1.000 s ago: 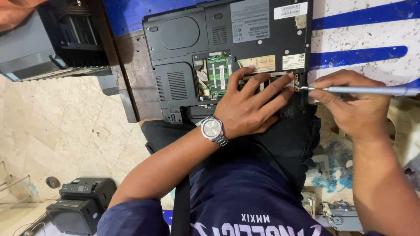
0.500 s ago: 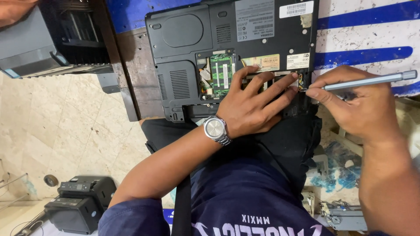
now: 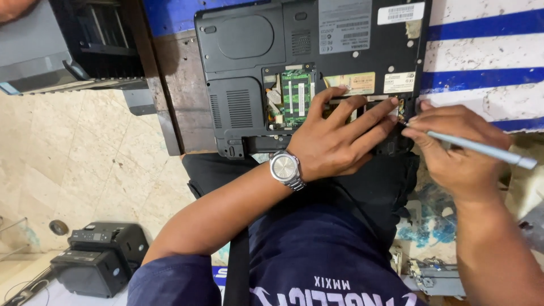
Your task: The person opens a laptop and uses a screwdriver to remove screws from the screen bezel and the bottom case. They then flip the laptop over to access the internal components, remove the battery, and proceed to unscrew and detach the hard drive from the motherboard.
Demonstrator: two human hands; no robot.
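Now: left hand (image 3: pixel 340 139) flat, fingers spread, pressing on upturned laptop (image 3: pixel 255 51) nr open memory bay (image 3: pixel 290 101). Right hand (image 3: pixel 459 150) pinches pale-blue screwdriver (image 3: pixel 481 149), tip at laptop edge.

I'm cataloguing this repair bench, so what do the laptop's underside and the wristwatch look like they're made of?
Laptop underside: probably matte dark grey plastic, given its moulded vents and panels. Wristwatch: likely polished steel, with a shiny silver case and link band.

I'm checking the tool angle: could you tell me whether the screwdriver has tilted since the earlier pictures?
Yes. The screwdriver in the right hand has swung: against the laptop edge, its handle end first rose, then dropped below its tip.
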